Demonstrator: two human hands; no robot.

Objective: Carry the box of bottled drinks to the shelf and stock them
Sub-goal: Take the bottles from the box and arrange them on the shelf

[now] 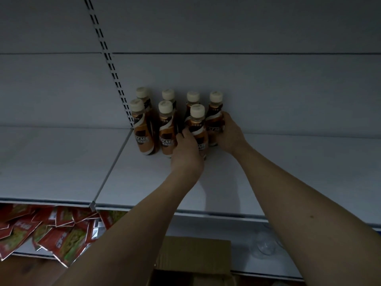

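Seven brown coffee bottles with cream caps [166, 129] stand upright in two rows at the back of a white metal shelf [144, 182], beside a slotted upright [111, 67]. The left hand [186, 153] wraps around the front-row bottle [198, 129], while the right hand [228, 133] grips the back-row bottle on the far right [215, 116]. Below, an open brown cardboard box [191, 263] sits under the forearms. Red snack packets [51, 230] crowd the lower shelf at left.
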